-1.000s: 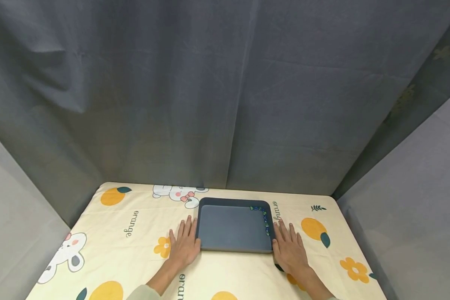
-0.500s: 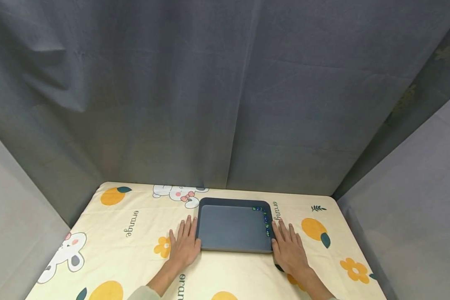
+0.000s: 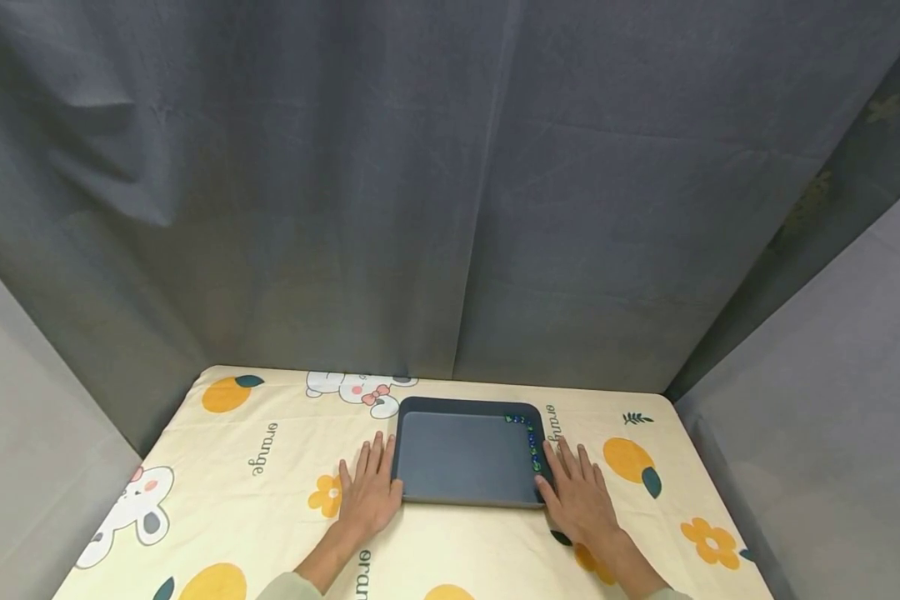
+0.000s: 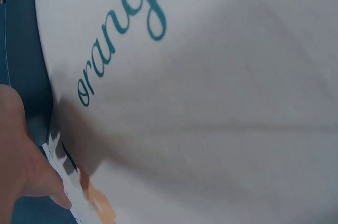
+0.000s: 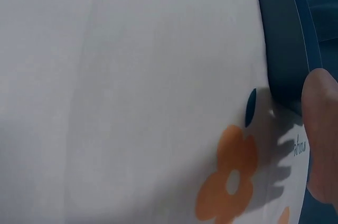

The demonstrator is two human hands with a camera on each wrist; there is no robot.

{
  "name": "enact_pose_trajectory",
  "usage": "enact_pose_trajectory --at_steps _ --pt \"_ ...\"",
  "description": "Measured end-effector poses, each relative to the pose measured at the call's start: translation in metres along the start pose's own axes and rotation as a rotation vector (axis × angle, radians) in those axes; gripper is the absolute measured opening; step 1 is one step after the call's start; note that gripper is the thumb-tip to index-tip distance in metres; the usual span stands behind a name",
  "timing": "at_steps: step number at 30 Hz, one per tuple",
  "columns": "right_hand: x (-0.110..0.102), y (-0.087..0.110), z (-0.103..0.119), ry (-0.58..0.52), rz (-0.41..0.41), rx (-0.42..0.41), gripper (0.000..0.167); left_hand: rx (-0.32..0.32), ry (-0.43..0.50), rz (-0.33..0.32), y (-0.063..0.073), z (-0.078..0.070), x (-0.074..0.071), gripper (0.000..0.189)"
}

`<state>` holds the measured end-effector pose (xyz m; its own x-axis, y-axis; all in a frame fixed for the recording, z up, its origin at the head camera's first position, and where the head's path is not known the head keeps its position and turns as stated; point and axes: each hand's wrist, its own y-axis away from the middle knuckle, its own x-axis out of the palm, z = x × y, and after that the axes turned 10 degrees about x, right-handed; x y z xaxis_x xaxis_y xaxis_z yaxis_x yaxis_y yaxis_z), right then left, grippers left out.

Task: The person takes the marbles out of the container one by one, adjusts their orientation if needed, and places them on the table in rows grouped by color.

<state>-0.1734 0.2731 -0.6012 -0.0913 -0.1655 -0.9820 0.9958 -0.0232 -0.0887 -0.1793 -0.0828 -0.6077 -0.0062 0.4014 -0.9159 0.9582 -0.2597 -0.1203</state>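
Note:
A dark grey rectangular tray (image 3: 461,458) lies on the patterned cloth in the head view. Several small blue and green glass-like balls (image 3: 532,442) line its right side and the far right corner. My left hand (image 3: 370,493) lies beside the tray's left wall, fingers spread and straight, thumb at the near left corner. At the other side is my right hand (image 3: 581,500), also with straight fingers; its thumb reaches over the rim near the front right corner. Each wrist view shows a thumb (image 4: 10,113) (image 5: 321,108) at the tray's outer wall (image 4: 26,49) (image 5: 285,34).
The cream tablecloth (image 3: 232,517) carries printed oranges, flowers, rabbits and lettering. A dark grey curtain (image 3: 345,208) hangs along the far table edge. Pale grey panels (image 3: 832,375) close in the left and right sides.
My right thumb has moved left, from the tray's side onto its rim. The row of balls has slid slightly right and toward me. My left hand stays in place.

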Motion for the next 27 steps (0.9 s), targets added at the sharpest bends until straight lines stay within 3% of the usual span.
enact_pose_trajectory --at_steps 6,10,15,17,21,27 --pt "0.000 -0.007 -0.001 0.018 0.014 0.001 0.073 0.027 0.007 -0.042 -0.001 0.004 0.008 0.066" --pt "-0.001 -0.009 0.000 0.025 0.021 0.005 0.077 0.054 0.045 -0.074 -0.004 0.001 0.002 0.070" --pt "-0.002 -0.007 0.001 0.014 0.002 -0.009 0.079 0.116 0.113 -0.158 -0.018 -0.013 -0.009 0.070" --pt "-0.001 -0.006 0.000 0.017 -0.001 -0.014 0.080 0.137 0.183 -0.185 -0.024 -0.022 -0.013 0.063" --pt "0.002 -0.006 -0.002 0.025 -0.013 -0.026 0.081 0.190 0.363 -0.151 -0.036 -0.043 -0.010 0.043" --pt "0.001 -0.008 0.002 0.030 -0.014 -0.025 0.082 0.260 0.570 -0.047 -0.046 -0.069 0.012 0.026"
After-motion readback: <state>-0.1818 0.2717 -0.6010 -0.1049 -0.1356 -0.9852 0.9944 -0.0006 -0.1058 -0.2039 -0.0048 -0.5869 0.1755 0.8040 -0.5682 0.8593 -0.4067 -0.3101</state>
